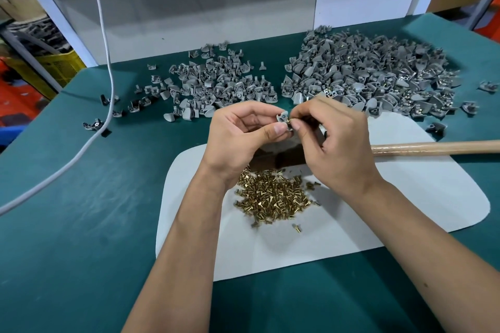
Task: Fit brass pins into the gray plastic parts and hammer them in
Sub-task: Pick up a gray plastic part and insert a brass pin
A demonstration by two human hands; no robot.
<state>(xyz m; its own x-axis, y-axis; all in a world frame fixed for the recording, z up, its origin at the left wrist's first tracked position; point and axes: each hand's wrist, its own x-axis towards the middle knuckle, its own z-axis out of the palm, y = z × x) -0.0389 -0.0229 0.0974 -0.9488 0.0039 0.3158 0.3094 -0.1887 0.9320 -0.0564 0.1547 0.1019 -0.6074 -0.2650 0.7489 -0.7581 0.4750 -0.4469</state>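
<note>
While a loose heap of small brass pins (273,194) lies nearest on the white rounded mat (378,213) atop the green counter (81,224), L hand (238,138) pinches a small gray plastic part (282,116) w/ R hand (332,143) pinching a brass pin (289,124) against it. Wooden hammer handle (433,147) lies right; two gray part piles (221,84) beyond.

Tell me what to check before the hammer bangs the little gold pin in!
1. Gray part held firmly by the left hand: ok.
2. Brass pin pinched by the right hand at the part: ok.
3. Pin seated fully in its hole: cannot tell, fingers hide it.
4. Hammer handle within reach, lying on the right: ok.
5. Part resting on the white mat for hammering: not ok, it is held in the air.
6. Spare brass pins nearby: ok.
</note>
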